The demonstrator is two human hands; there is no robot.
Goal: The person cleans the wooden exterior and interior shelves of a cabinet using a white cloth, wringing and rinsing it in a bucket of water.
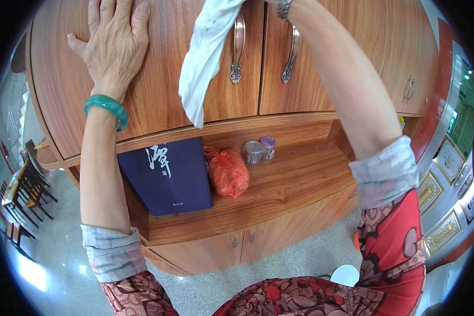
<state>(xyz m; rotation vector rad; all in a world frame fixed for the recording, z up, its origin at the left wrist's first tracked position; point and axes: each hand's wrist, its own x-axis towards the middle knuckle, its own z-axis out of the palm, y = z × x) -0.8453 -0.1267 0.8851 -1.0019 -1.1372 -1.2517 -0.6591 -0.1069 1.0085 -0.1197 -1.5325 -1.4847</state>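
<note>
My left hand lies spread on the upper wooden cabinet door, its fingertips cut off by the top of the view. A green bangle circles that wrist. My right forearm reaches up across the neighbouring door, with a metal band at the wrist. The right hand itself is past the top edge, out of view. A damp-looking white cloth hangs down near that wrist, left of a curved metal handle. A second handle shows partly beneath my right forearm; what holds the cloth is hidden.
In the open shelf below stand a dark blue box bearing writing, a knotted red plastic bag and two small clear jars. Lower cabinet doors sit beneath. Wooden chairs stand far left.
</note>
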